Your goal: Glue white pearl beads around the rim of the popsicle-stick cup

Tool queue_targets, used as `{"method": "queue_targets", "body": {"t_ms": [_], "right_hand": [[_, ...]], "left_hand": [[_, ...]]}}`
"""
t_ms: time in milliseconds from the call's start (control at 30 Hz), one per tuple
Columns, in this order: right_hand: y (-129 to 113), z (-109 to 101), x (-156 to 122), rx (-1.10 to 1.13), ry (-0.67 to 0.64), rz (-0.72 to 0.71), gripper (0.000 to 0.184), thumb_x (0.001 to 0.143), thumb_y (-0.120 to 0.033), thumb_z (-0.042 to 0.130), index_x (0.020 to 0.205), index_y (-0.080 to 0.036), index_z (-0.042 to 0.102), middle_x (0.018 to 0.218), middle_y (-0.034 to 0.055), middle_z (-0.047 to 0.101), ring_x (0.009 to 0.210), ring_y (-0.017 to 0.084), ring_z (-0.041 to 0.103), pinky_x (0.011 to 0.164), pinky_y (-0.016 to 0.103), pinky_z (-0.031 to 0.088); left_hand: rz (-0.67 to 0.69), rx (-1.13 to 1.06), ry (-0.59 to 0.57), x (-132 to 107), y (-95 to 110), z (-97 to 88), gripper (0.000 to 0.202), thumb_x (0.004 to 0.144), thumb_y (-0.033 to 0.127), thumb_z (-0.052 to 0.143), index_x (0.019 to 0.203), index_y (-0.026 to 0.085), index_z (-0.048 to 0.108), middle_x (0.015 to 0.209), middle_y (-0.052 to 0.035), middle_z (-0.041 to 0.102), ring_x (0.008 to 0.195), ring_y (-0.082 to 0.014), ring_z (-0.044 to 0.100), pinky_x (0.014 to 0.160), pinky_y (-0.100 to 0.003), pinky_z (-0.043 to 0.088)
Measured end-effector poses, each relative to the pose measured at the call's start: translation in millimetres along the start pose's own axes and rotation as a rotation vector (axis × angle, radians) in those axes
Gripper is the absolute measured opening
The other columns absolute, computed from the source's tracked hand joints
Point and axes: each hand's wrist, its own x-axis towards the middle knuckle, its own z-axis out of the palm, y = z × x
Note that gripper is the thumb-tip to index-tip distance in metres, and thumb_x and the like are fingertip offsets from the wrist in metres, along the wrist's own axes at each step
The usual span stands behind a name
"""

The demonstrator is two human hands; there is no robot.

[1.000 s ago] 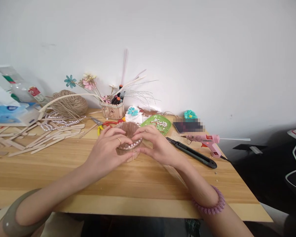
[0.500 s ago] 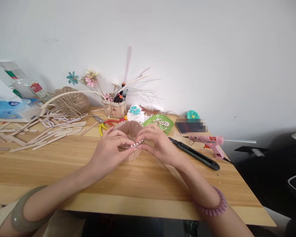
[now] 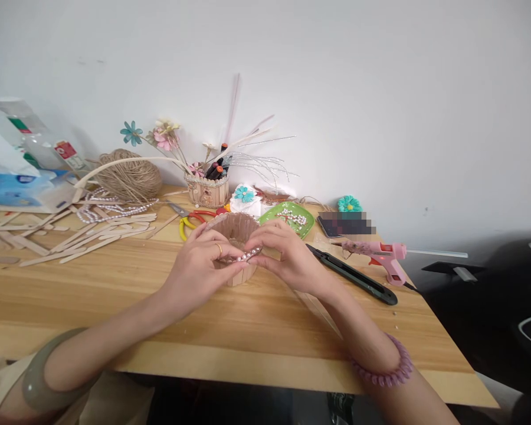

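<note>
A small round pot of craft sticks (image 3: 238, 227) stands on the wooden table (image 3: 230, 330) in front of me. A short string of pearl beads (image 3: 246, 256) lies along its near rim. My left hand (image 3: 199, 268) curls round the pot's left side, its fingertips pinching the bead string against the rim. My right hand (image 3: 285, 257) comes in from the right, with its fingers pressed together on the other end of the beads. Both hands hide most of the pot's front wall.
Behind the pot lie yellow-handled scissors (image 3: 188, 223), a green dish of beads (image 3: 289, 217), a decorated stick pot with flowers (image 3: 211, 190), a ball of twine (image 3: 130, 175). Loose craft sticks (image 3: 84, 239) cover the left. A pink glue gun (image 3: 383, 255) and black cutter (image 3: 351, 274) lie right.
My fingertips have drawn closer together on the bead string at the pot's near rim. The view has shifted slightly; the pot stays in place.
</note>
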Motion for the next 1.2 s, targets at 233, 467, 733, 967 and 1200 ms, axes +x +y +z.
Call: {"method": "queue_targets", "body": {"t_ms": [233, 467, 733, 967, 1200], "right_hand": [[-4.2, -1.0, -0.2, 0.053, 0.007, -0.005, 0.013, 0.092, -0.019, 0.061, 0.104, -0.019, 0.066, 0.100, 0.0044, 0.072, 0.098, 0.018, 0.059, 0.091, 0.037, 0.042], [-7.3, -0.4, 2.5, 0.056, -0.024, 0.044, 0.011, 0.091, -0.016, 0.061, 0.097, -0.019, 0.070, 0.096, 0.0030, 0.074, 0.095, 0.018, 0.059, 0.093, 0.039, 0.038], [-17.9, -3.7, -0.4, 0.104, 0.156, 0.016, 0.006, 0.088, -0.018, 0.065, 0.092, -0.018, 0.069, 0.087, 0.0042, 0.066, 0.085, 0.017, 0.059, 0.079, 0.033, 0.045], [-30.2, -4.5, -3.6, 0.076, 0.028, 0.024, 0.011, 0.092, -0.021, 0.061, 0.095, -0.019, 0.071, 0.084, 0.0038, 0.065, 0.080, 0.015, 0.059, 0.072, 0.029, 0.048], [-38.2, -2.4, 1.1, 0.048, 0.023, 0.109, 0.012, 0.090, -0.027, 0.064, 0.089, -0.018, 0.071, 0.080, 0.0032, 0.064, 0.076, 0.016, 0.060, 0.067, 0.028, 0.047]], "left_hand": [[-0.079, -0.027, -0.085, 4.0, -2.1, -6.2, 0.014, 0.073, 0.027, 0.077, 0.087, 0.026, 0.077, 0.081, -0.0022, 0.071, 0.084, -0.0220, 0.064, 0.101, -0.055, 0.038], [-0.199, -0.046, -0.210, 6.3, 4.5, -12.1, 0.032, 0.060, 0.024, 0.082, 0.091, 0.023, 0.074, 0.094, -0.0053, 0.062, 0.097, -0.0283, 0.060, 0.093, -0.053, 0.044], [-0.306, -0.073, -0.190, 7.0, 12.3, -13.5, 0.028, 0.062, 0.027, 0.081, 0.084, 0.022, 0.064, 0.091, -0.0021, 0.063, 0.097, -0.0274, 0.058, 0.094, -0.052, 0.042], [-0.133, 0.066, -0.033, 5.7, 12.6, -14.9, 0.031, 0.063, 0.025, 0.081, 0.084, 0.022, 0.059, 0.088, -0.0002, 0.066, 0.092, -0.0242, 0.059, 0.106, -0.057, 0.031], [0.066, 0.182, 0.040, 2.6, 14.3, -14.2, 0.024, 0.074, 0.033, 0.074, 0.085, 0.022, 0.056, 0.084, 0.0006, 0.068, 0.090, -0.0222, 0.061, 0.110, -0.054, 0.024]]}}
